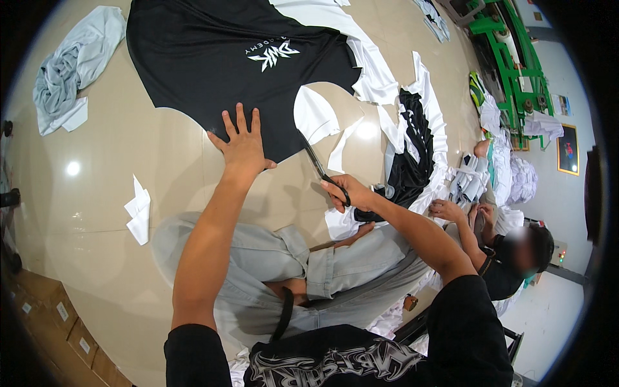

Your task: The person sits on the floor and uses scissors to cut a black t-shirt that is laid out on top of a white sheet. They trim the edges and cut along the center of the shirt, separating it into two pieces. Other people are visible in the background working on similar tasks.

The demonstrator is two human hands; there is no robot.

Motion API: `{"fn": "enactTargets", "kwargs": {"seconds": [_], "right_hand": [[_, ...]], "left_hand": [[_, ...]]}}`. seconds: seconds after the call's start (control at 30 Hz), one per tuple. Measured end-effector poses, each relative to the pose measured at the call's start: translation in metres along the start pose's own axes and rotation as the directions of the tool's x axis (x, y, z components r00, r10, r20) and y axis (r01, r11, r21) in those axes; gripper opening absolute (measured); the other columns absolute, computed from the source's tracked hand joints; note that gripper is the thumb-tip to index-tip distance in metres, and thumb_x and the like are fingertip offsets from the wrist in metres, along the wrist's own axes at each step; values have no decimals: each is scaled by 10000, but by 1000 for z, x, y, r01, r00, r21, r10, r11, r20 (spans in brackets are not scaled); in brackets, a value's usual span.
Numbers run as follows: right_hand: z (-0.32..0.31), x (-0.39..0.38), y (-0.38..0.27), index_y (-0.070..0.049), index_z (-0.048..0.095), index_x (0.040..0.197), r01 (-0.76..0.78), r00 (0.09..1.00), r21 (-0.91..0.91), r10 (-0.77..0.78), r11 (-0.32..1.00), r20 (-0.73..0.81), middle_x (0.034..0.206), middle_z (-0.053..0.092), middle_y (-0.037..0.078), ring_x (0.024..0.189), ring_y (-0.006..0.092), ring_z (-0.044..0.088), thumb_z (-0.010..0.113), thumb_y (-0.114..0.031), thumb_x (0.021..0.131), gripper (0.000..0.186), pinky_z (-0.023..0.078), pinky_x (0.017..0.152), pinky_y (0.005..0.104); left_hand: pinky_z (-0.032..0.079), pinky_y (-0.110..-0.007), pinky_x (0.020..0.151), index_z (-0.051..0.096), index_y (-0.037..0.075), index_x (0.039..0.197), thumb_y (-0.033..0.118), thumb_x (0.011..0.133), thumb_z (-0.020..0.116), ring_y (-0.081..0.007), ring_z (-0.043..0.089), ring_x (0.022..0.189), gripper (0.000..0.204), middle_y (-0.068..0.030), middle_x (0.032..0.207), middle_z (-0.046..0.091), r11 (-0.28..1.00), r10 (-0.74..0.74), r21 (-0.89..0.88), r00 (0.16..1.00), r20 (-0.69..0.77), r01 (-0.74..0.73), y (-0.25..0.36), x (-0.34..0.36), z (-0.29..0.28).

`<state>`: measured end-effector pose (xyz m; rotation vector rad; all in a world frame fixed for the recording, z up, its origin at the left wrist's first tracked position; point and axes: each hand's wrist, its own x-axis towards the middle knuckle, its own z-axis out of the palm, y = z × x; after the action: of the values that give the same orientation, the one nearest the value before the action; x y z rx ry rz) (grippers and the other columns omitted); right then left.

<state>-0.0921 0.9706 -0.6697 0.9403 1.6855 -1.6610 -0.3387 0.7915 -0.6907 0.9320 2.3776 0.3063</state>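
Observation:
A black fabric panel [193, 64] with a white printed emblem lies spread on the tiled floor in front of me. My left hand [244, 145] presses flat on its near edge, fingers spread. In my right hand [347, 192] is a pair of scissors [314, 158] with black handles, its blades reaching the panel's near right corner. Beside the blades lies a rounded white fabric piece [316, 116], partly next to the black cloth's curved edge. A narrow white strip [345, 145] rests just right of it.
A crumpled grey-white cloth [71, 71] lies at the far left, and white scraps [138, 209] nearer. Black and white fabric [412, 148] is heaped at right. Another person [509, 258] sits there among cloth piles. A green machine [516, 71] stands behind; cardboard boxes [51, 316] are lower left.

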Motion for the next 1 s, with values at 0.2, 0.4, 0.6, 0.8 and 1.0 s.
{"fn": "enactTargets", "kwargs": {"seconds": [0.2, 0.4, 0.6, 0.8, 1.0], "right_hand": [[14, -2, -7, -85, 548, 808, -12, 1000, 69, 14, 998, -21, 581, 525, 10, 496, 126, 563, 619, -543, 1014, 508, 462, 486, 278], [17, 12, -24, -85, 543, 828, -8, 998, 142, 16, 990, -57, 621, 529, 16, 511, 135, 561, 609, -586, 1001, 535, 472, 503, 294], [21, 14, -26, -89, 538, 834, 1, 998, 201, 10, 980, -55, 629, 530, 11, 510, 132, 556, 629, -586, 993, 529, 473, 502, 296], [32, 16, -21, -97, 543, 841, 27, 997, 249, -7, 968, -83, 610, 523, 6, 475, 123, 539, 634, -577, 995, 512, 453, 475, 283], [45, 19, -19, -82, 550, 851, 28, 993, 268, 3, 963, -114, 602, 525, 11, 470, 122, 537, 638, -599, 983, 541, 445, 472, 281]], "left_hand": [[122, -842, 1110, 194, 113, 1660, 435, 580, 988, -506, -18, 1571, 1379, -223, 1728, 14, 1000, -9, 14, 1000, 17, 9, 0, 2, -1], [126, -841, 1111, 197, 108, 1660, 450, 576, 987, -512, -6, 1569, 1384, -235, 1725, 22, 1000, -1, 21, 1000, 2, 1, 0, 0, -1], [122, -838, 1116, 186, 114, 1663, 470, 590, 978, -505, -19, 1571, 1381, -227, 1727, 12, 1000, -11, 26, 1000, 24, 10, 2, 1, -2], [112, -837, 1125, 154, 147, 1669, 445, 566, 989, -494, -29, 1574, 1416, -202, 1733, -7, 999, -25, 23, 999, 26, 25, 0, 3, 1], [122, -839, 1117, 199, 109, 1657, 440, 593, 982, -499, -9, 1573, 1362, -221, 1728, 21, 1000, -3, 5, 1000, 5, 3, 1, -1, -2]]}}
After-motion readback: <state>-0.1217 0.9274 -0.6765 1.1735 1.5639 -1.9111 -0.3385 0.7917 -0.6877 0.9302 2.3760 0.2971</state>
